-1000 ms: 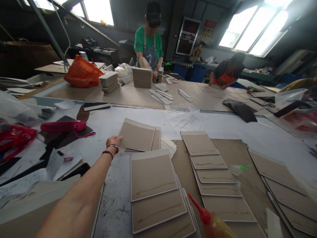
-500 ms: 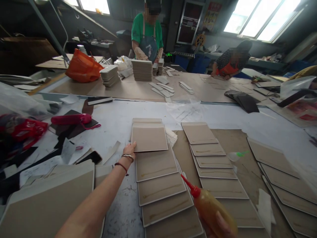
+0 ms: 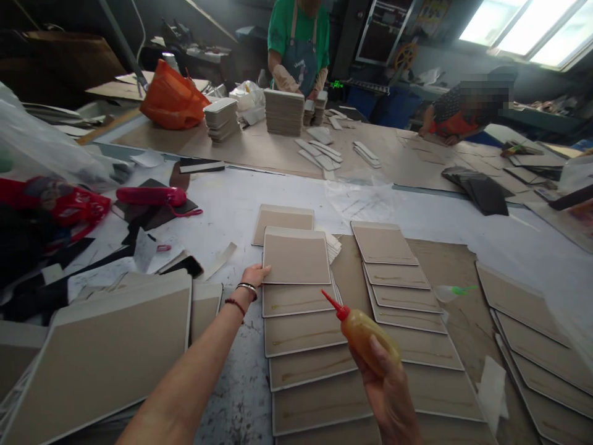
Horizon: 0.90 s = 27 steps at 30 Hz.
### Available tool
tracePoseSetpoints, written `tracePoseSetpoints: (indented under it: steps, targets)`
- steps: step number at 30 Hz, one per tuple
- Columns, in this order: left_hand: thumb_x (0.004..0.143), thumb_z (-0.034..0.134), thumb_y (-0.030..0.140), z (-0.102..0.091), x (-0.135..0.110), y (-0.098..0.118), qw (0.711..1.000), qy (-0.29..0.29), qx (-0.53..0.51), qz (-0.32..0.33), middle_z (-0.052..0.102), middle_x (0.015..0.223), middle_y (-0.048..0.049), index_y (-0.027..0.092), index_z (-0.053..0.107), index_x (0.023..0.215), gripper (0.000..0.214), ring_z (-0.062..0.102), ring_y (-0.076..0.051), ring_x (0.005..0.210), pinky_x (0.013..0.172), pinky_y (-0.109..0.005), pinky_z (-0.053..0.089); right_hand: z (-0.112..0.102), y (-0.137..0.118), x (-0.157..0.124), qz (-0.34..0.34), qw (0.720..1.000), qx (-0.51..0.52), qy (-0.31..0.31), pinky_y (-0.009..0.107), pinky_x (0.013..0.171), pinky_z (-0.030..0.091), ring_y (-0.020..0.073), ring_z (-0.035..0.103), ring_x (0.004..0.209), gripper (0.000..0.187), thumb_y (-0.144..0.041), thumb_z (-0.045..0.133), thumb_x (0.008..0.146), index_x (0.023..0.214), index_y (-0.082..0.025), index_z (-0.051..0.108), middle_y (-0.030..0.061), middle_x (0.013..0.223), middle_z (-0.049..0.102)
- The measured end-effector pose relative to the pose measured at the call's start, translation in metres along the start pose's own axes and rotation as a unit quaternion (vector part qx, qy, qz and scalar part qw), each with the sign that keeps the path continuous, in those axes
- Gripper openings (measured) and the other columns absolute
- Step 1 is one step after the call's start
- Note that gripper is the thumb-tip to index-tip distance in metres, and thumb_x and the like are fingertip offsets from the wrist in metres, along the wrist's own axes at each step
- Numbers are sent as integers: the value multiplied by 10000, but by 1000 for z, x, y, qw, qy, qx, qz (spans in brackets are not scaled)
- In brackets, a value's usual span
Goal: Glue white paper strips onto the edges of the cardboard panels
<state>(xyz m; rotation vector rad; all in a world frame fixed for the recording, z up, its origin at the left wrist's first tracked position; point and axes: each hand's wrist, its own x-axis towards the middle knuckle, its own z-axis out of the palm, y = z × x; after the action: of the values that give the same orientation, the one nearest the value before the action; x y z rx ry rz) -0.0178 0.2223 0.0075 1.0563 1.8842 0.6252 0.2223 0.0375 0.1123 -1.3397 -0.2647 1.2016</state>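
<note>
Grey card panel (image 3: pixel 296 256) topmost on staggered row, lower strips left bare for glue lines. Left hand (image 3: pixel 254 275) flat, fingers at panel's left edge. Right hand (image 3: pixel 386 395) closed round glue bottle (image 3: pixel 365 330), nozzle aimed far-left.

Bright skylight (image 3: pixel 532 28) glare upper right (blown out), dim left corner, wide-angle bending at edges.
</note>
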Motion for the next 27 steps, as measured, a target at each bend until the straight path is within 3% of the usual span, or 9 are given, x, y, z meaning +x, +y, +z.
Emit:
tracePoseSetpoints:
  steps: [4, 8, 15, 21, 27]
  targets:
    - [795, 563, 353, -1, -2, 2, 1000, -11, 24, -2, 572, 639, 24, 130, 577, 737, 231, 549, -110, 607, 572, -248, 438, 7, 4, 8, 8, 1000, -16, -17, 442, 811, 506, 301, 612, 965, 397, -324, 730, 628, 977, -155, 647, 94, 1008, 676]
    - [666, 639, 302, -4, -6, 1, 998, 17, 56, -2, 459, 463, 48, 166, 501, 533, 235, 535, -143, 621, 548, -226, 352, 23, 12, 21, 5, 999, -46, 0, 410, 777, 514, 259, 633, 875, 424, -325, 754, 589, 949, -160, 605, 69, 939, 676]
    - [681, 566, 219, -7, -5, -5, 998, 31, 47, -3, 581, 582, 15, 171, 561, 616, 81, 556, -139, 651, 600, -223, 380, 66, 42, 48, -70, 977, -199, 12, 342, 702, 513, 203, 611, 791, 602, -389, 771, 536, 1008, -187, 456, 15, 877, 622]
    - [701, 576, 206, -8, -1, -9, 1000, 14, 23, -2, 583, 577, 16, 148, 589, 654, 76, 518, -108, 555, 553, -228, 390, 98, 56, 51, -132, 941, -310, -31, 288, 701, 495, 170, 579, 769, 558, -426, 730, 578, 986, -213, 414, -5, 866, 555]
    - [675, 579, 202, -7, 0, -9, 1000, 19, 17, -10, 565, 539, 27, 164, 594, 630, 61, 511, -111, 552, 529, -212, 364, 104, 57, 45, -166, 909, -382, -24, 292, 703, 480, 175, 573, 765, 546, -452, 700, 596, 994, -218, 407, 5, 883, 531]
